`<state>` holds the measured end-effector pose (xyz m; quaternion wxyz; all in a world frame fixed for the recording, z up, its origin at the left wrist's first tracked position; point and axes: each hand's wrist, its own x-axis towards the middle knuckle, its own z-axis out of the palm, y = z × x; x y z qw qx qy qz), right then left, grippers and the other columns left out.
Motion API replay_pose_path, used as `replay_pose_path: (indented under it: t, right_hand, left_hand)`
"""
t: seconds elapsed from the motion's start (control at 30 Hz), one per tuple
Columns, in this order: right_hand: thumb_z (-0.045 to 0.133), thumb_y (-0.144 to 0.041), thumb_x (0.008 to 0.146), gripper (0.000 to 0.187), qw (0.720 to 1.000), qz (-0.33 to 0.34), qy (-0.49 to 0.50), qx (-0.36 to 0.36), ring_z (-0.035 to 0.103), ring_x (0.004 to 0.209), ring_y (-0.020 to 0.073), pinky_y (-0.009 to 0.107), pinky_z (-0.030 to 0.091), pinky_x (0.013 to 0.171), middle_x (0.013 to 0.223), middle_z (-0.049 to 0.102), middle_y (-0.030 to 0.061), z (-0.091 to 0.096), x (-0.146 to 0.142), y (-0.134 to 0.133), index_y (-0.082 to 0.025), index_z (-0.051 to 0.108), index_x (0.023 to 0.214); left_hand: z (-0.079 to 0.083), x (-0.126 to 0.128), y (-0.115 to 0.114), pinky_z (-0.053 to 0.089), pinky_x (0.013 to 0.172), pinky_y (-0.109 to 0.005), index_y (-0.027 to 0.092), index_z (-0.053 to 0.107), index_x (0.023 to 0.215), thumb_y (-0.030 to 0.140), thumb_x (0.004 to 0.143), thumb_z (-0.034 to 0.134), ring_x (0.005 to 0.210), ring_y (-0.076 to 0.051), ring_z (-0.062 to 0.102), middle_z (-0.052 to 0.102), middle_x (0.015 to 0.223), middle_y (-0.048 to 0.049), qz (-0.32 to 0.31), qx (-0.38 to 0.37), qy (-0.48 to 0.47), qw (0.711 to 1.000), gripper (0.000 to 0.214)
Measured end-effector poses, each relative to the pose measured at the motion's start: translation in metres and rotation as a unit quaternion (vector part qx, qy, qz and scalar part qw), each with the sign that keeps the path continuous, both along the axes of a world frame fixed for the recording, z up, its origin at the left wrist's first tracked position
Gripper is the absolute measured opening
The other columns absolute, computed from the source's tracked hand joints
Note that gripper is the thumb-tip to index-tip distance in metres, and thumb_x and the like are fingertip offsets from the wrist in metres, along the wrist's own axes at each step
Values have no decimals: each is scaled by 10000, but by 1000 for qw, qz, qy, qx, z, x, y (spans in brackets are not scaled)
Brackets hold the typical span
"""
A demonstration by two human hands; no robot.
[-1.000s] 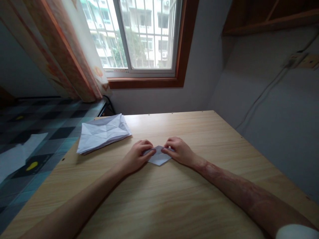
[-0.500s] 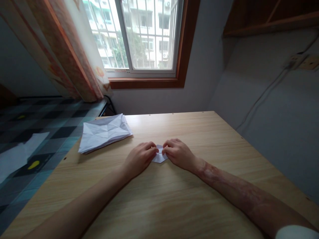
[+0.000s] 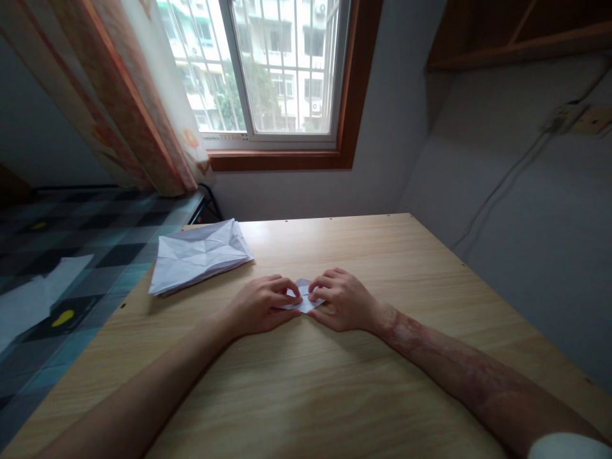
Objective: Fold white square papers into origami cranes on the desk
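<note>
A small folded piece of white paper (image 3: 305,302) lies on the wooden table between my two hands. My left hand (image 3: 262,302) grips its left side, with the index finger on top and the thumb at the near edge. From the other side my right hand (image 3: 343,299) pinches the right part the same way, fingertips close to those of the left. Both hands rest low on the tabletop, and their fingers cover the paper's left and right ends.
A stack of creased white paper (image 3: 201,252) lies at the table's far left. Beyond the left edge is a checked bed (image 3: 115,255) with a loose white sheet (image 3: 29,306) on it. The table (image 3: 296,389) ends near a wall with a window (image 3: 287,76); a shelf (image 3: 521,51) hangs at upper right.
Both thumbs have moved down toward me to the paper's near edge, while the index fingers stay on top. The left hand has shifted slightly left. The paper stack has not moved.
</note>
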<state>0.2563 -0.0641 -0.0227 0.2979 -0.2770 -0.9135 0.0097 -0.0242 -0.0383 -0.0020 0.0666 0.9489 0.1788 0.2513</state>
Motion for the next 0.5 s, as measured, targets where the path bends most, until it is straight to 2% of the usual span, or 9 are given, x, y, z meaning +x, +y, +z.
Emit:
replay_pose_path:
  t: [0.17,0.33,0.5]
  right_hand:
    - [708,-276,1047,196,999,-6,34,-7,706,886,223,413,520,893,1001,815,41,-4,-3,3,-246,712,854]
    - [790,-276,1008,152,994,-27,69,-79,682,921,231,379,531,880,984,771,51,-6,-2,6,-232,702,892]
    - [812,-224,989,105,992,-25,73,-100,675,956,236,375,536,908,1002,757,56,-5,-2,7,-224,723,934]
  left_hand:
    - [-3,0,1,579,782,-273,247,830,909,294,1043,727,852,-170,769,823,974,-52,22,-41,-40,998,176]
    - [-1,3,0,573,784,-263,238,799,957,266,1034,687,872,-171,763,812,1017,-54,45,-52,-31,997,138]
    - [-4,1,1,568,775,-258,248,806,1033,233,1039,661,873,-166,763,819,1060,-51,50,-32,-29,998,146]
